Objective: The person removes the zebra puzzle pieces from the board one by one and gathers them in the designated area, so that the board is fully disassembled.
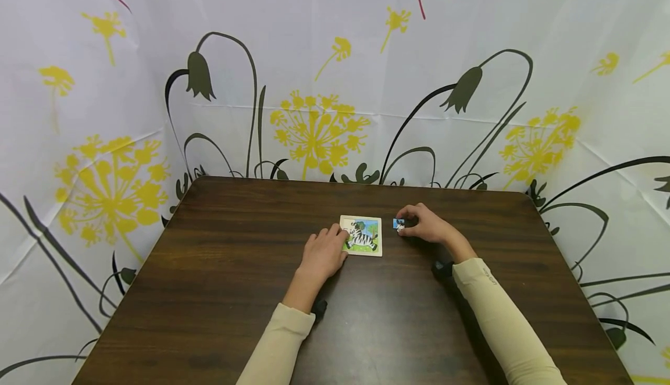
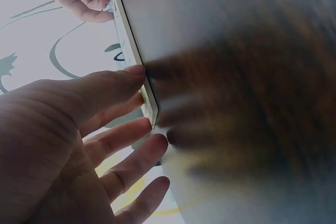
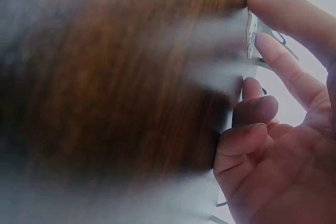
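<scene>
A small square zebra jigsaw puzzle (image 1: 365,237) in a pale wooden frame lies flat on the dark table. My left hand (image 1: 321,252) holds the puzzle by its left side, the thumb at the near edge and the index finger reaching over the top; the other fingers spread loosely past the corner. Just right of the frame, my right hand (image 1: 428,225) pinches a small blue, black and white puzzle piece (image 1: 398,224) between thumb and index finger. In the right wrist view that piece (image 3: 251,35) shows almost edge-on, with the remaining fingers curled against the tabletop.
The brown wood-grain table (image 1: 220,245) spreads out on all sides of the puzzle. Behind it and at both sides hangs a white curtain (image 1: 335,36) printed with flowers. Dark wrist devices (image 1: 442,269) sit under both forearms.
</scene>
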Demonstrator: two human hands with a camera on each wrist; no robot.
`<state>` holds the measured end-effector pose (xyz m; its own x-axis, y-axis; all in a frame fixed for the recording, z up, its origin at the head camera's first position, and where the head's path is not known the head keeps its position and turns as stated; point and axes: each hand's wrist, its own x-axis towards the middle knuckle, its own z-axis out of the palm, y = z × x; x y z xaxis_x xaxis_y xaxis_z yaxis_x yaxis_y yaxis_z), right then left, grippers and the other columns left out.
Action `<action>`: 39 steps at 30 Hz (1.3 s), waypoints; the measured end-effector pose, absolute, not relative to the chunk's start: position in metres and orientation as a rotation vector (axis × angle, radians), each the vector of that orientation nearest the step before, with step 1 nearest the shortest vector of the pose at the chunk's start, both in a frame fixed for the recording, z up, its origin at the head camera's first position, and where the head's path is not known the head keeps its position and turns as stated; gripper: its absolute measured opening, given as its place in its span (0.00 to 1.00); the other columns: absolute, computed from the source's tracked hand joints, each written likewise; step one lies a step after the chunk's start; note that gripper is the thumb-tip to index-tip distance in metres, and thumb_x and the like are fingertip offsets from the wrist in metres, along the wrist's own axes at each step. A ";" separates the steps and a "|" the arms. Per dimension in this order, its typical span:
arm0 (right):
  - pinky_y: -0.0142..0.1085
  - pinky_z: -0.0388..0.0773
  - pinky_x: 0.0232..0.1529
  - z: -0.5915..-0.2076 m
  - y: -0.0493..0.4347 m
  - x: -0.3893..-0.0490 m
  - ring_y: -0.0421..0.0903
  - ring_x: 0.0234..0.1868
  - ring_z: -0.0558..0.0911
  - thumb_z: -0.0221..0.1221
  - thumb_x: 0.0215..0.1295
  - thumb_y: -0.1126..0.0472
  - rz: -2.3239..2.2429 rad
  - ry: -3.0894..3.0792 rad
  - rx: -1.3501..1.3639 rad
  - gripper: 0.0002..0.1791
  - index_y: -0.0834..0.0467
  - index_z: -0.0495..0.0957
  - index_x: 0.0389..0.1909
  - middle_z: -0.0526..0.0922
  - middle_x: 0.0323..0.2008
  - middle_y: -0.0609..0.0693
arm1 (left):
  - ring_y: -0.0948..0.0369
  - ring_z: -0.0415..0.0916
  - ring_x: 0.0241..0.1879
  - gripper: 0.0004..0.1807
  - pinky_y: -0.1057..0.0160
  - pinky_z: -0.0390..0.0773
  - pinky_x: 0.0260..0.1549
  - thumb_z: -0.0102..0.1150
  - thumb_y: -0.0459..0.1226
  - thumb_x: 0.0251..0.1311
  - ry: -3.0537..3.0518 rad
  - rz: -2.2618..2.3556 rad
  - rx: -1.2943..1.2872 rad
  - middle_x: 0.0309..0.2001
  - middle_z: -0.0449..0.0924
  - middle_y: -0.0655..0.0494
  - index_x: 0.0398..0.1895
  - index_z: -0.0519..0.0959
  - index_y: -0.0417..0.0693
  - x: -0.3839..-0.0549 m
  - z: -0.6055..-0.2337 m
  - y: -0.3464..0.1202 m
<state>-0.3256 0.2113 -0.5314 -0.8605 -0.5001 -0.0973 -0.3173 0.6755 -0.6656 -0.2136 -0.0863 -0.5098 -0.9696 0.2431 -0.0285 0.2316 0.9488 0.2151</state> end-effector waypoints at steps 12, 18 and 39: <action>0.50 0.75 0.57 -0.534 0.215 -0.329 0.56 0.56 0.73 0.70 0.72 0.56 -0.974 2.608 -0.662 0.22 0.58 0.83 0.62 0.77 0.55 0.62 | 0.49 0.77 0.60 0.22 0.45 0.78 0.56 0.69 0.44 0.73 3.048 0.349 0.356 0.66 0.77 0.53 0.67 0.81 0.54 -0.214 -0.512 -0.087; 0.52 0.79 0.57 -0.535 0.221 -0.326 0.56 0.54 0.79 0.62 0.80 0.53 -1.116 2.645 -0.529 0.20 0.57 0.82 0.65 0.81 0.58 0.61 | 0.49 0.76 0.63 0.23 0.44 0.78 0.59 0.69 0.44 0.73 3.050 0.318 0.357 0.67 0.77 0.53 0.68 0.80 0.55 -0.213 -0.510 -0.086; 0.40 0.78 0.42 -0.521 0.155 -0.316 0.54 0.40 0.83 0.59 0.83 0.54 -1.263 2.577 -0.692 0.17 0.63 0.84 0.58 0.88 0.42 0.59 | 0.49 0.76 0.62 0.23 0.43 0.77 0.61 0.70 0.45 0.72 3.084 0.272 0.356 0.65 0.79 0.53 0.68 0.82 0.54 -0.212 -0.513 -0.085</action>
<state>-0.3156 0.1552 -0.5207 -0.8732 -0.4861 0.0345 -0.3250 0.5280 -0.7846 -0.2120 -0.0847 -0.5133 -0.9735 0.2284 -0.0052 0.2240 0.9586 0.1756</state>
